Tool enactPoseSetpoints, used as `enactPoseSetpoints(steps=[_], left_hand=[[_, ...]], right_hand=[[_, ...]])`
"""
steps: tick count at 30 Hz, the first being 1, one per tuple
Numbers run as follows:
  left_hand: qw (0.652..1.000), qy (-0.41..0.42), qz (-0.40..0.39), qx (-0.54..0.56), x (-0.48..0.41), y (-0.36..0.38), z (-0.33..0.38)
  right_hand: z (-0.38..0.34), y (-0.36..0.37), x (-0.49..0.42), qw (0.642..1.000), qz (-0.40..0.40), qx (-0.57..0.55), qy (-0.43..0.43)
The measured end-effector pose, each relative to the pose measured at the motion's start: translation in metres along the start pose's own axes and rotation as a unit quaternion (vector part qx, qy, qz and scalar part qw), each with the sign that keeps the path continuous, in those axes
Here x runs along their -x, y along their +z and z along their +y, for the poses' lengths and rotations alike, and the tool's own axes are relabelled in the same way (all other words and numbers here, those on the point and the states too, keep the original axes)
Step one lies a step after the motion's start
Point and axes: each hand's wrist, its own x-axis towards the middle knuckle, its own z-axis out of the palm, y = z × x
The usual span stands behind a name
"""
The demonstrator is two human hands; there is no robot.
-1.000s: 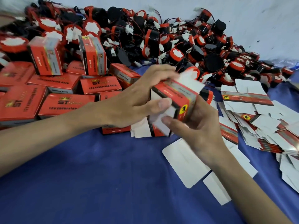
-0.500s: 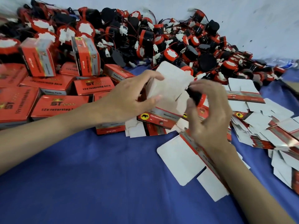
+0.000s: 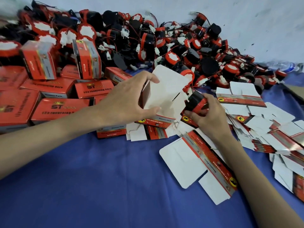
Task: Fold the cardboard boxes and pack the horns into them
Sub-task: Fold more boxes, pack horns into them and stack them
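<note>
My left hand (image 3: pixel 125 102) grips a half-folded cardboard box (image 3: pixel 164 94), its white inside and raised flap facing me, a red printed strip along its lower edge. My right hand (image 3: pixel 209 116) holds a black horn with a red rim (image 3: pixel 196 102) right beside the box's open right side. A big pile of loose black-and-red horns (image 3: pixel 148 41) with white plugs and red wires lies behind. Flat unfolded boxes (image 3: pixel 246 102) are stacked to the right.
Several packed red boxes (image 3: pixel 54 109) are piled at the left, two standing upright (image 3: pixel 87 60). One flat box blank (image 3: pixel 194 163) lies on the blue cloth (image 3: pixel 98 186) under my right forearm. A white wall runs behind the horn pile.
The box has been turned so its open side faces up and right. My right hand left the box and took a horn from the pile, bringing it to the opening.
</note>
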Motion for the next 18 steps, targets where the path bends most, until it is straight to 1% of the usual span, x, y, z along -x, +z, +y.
enactPoseSetpoints(steps=[3, 5, 7, 8, 10, 12, 13, 15, 18], left_hand=[[1.000, 0.001, -0.004, 0.000, 0.001, 0.000, 0.000], [1.000, 0.004, -0.006, -0.001, -0.001, 0.000, 0.000], [1.000, -0.001, -0.011, -0.012, -0.001, 0.000, -0.002], [1.000, -0.006, -0.017, -0.017, -0.002, 0.000, -0.003], [0.999, -0.012, -0.031, -0.017, -0.003, 0.001, -0.005], [0.999, -0.010, -0.034, -0.014, -0.004, 0.001, -0.006], [0.999, -0.007, -0.034, -0.014, -0.004, 0.001, -0.006], [0.999, 0.003, -0.034, -0.019, -0.003, 0.002, -0.005], [0.999, 0.023, -0.036, -0.027, -0.002, 0.002, -0.003]], right_hand=[[-0.006, 0.001, 0.007, 0.996, 0.071, 0.025, -0.043], [-0.014, -0.002, 0.010, 0.989, 0.123, -0.011, -0.077], [-0.019, -0.003, 0.013, 0.980, 0.150, -0.038, -0.127], [-0.020, -0.003, 0.015, 0.979, 0.139, -0.051, -0.143], [-0.022, 0.000, 0.019, 0.986, 0.064, -0.072, -0.133], [-0.020, 0.006, 0.022, 0.993, -0.015, -0.036, -0.110], [-0.018, 0.008, 0.021, 0.994, -0.030, -0.010, -0.103], [-0.019, 0.010, 0.019, 0.994, -0.010, 0.013, -0.105], [-0.022, 0.010, 0.019, 0.988, 0.016, 0.070, -0.137]])
